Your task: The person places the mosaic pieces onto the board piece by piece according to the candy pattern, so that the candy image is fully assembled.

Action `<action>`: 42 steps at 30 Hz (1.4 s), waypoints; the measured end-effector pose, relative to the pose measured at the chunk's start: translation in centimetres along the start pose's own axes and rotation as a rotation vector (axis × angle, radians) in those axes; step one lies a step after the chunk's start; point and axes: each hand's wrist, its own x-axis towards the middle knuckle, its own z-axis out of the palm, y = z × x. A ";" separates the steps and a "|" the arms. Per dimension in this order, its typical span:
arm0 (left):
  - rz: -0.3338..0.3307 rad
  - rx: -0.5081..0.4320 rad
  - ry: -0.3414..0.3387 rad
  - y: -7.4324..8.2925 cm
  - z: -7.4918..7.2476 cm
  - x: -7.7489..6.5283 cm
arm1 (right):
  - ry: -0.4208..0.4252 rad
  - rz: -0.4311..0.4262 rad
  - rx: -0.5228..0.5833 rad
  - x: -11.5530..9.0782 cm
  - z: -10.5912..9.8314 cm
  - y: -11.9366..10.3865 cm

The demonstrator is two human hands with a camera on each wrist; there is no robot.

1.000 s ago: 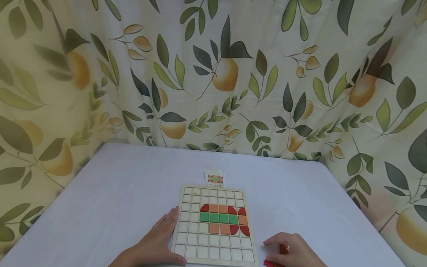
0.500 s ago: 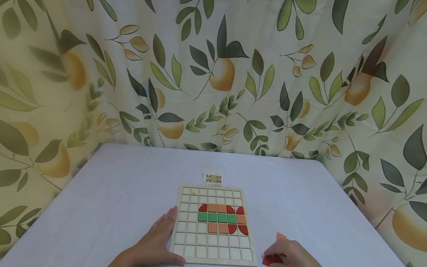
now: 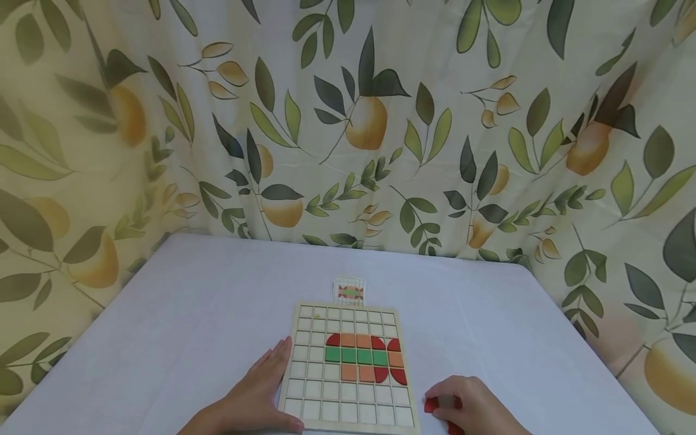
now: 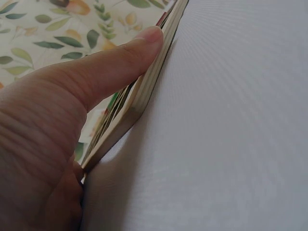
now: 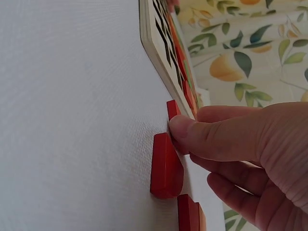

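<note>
A wooden grid board (image 3: 312, 388) lies on the white-covered table. Red quarter-round, orange square and green square (image 3: 350, 356) pieces fill part of its middle and right cells. My left hand (image 3: 254, 393) rests against its near left corner, fingers straight along the left edge and thumb (image 4: 144, 43) on the near edge. To the right of the board, my right hand (image 3: 472, 402) pinches a small red block (image 5: 173, 109) between thumb and fingers, close over the table. Just beneath that hand lies another red block (image 5: 166, 166), rounded on one side.
More loose blocks, one red (image 5: 186, 211) and one orange (image 5: 202, 217), lie by the right hand in the right wrist view. A small pattern card (image 3: 350, 281) sits behind the board's far edge. A curtain (image 3: 348, 199) with fruit and leaf prints hangs behind the table.
My right hand has shifted among the loose blocks, and a red block now shows at its fingertips. An orange block seen beyond the hand half a second ago is hidden. The left hand stays put.
</note>
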 end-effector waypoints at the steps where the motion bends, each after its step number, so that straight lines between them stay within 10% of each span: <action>1: -0.001 0.000 -0.001 0.0 0.0 0.0 | -0.001 0.005 0.001 0.1 0.0 0.1; 12: -0.011 0.020 -0.008 0.2 -0.1 0.0 | 0.057 -0.048 0.021 0.3 -0.4 0.8; 26: -0.014 0.024 -0.012 0.2 -0.1 0.0 | 0.350 0.220 -0.026 0.1 0.9 -0.3; 42: -0.060 0.021 -0.026 0.1 -0.1 0.1 | 0.435 0.321 -0.060 0.1 2.2 -0.7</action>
